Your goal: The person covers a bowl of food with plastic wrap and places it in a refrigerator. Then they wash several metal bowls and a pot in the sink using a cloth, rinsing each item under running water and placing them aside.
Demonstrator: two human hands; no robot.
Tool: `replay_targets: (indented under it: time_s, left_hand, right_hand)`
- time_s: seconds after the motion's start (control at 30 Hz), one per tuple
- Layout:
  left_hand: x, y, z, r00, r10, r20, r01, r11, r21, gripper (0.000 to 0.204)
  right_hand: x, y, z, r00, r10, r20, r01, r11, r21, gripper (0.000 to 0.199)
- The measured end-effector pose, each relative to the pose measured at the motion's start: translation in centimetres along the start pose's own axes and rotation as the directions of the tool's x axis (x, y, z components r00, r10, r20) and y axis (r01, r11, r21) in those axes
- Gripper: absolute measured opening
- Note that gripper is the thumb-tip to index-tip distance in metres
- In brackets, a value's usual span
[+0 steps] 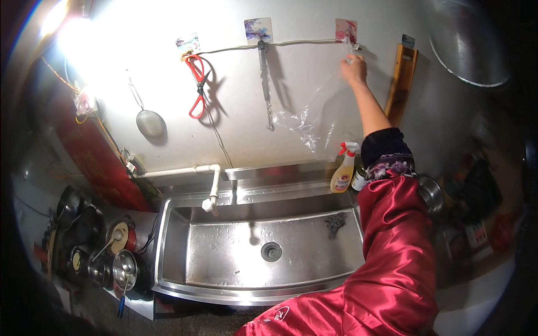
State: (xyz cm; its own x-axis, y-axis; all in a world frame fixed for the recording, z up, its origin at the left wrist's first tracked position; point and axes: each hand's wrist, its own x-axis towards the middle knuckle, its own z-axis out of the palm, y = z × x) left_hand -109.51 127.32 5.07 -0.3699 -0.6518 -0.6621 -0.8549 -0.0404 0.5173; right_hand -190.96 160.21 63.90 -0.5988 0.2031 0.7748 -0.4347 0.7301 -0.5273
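My right hand point(354, 69) is raised to the wall at the upper right, its fingers closed on the top of a clear plastic bag point(307, 127). The bag's top is at a hook under a small pink patterned square point(346, 30); whether it still hangs on the hook I cannot tell. Its thin body spreads down and to the left against the wall. Below my forearm, a spray bottle point(342, 175) with a red and white trigger stands at the sink's back right corner. My left hand is out of the picture.
Beneath is a steel sink point(224, 274) with a dark scouring pad point(335, 224) and a white pipe tap point(210, 203). Red-handled scissors point(197, 89), a strainer point(150, 123), a metal tool with chain point(264, 78) and a wooden board point(401, 84) hang on the wall. Pots point(124, 270) stand left.
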Motion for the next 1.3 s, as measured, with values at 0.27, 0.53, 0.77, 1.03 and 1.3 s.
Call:
replay_targets:
  time_s: [0.27, 0.53, 0.77, 1.03, 1.3]
  left_hand:
    - [-2.6, 1.3, 0.8, 0.999, -0.044, -0.029, 0.043, 0.999, -0.013, 0.027]
    - [-4.9, 2.3, 1.0, 0.997, -0.062, -0.050, 0.061, 0.998, -0.031, 0.025]
    - [-9.4, 0.6, 0.5, 0.995, -0.064, -0.076, 0.057, 0.994, -0.091, 0.024]
    - [-18.3, 10.0, -6.4, 0.915, 0.347, -0.204, -0.403, 0.776, -0.485, 0.027]
    - [-18.9, 27.0, -12.4, 0.547, 0.739, -0.393, -0.614, 0.036, -0.788, 0.050]
  right_hand:
    - [1.8, -1.4, -1.5, 0.861, -0.338, -0.381, 0.440, 0.870, 0.224, 0.017]
    - [3.5, -1.8, -3.7, 0.967, 0.146, 0.208, -0.151, 0.989, 0.009, 0.023]
    - [1.1, -8.8, -6.5, 0.880, -0.464, 0.105, 0.224, 0.598, 0.769, 0.027]
    - [-14.2, -21.4, -16.3, 0.335, -0.913, 0.234, -0.326, 0.121, 0.938, 0.039]
    - [-42.7, -27.5, -25.4, -0.257, -0.922, -0.289, -0.842, 0.067, 0.536, 0.039]
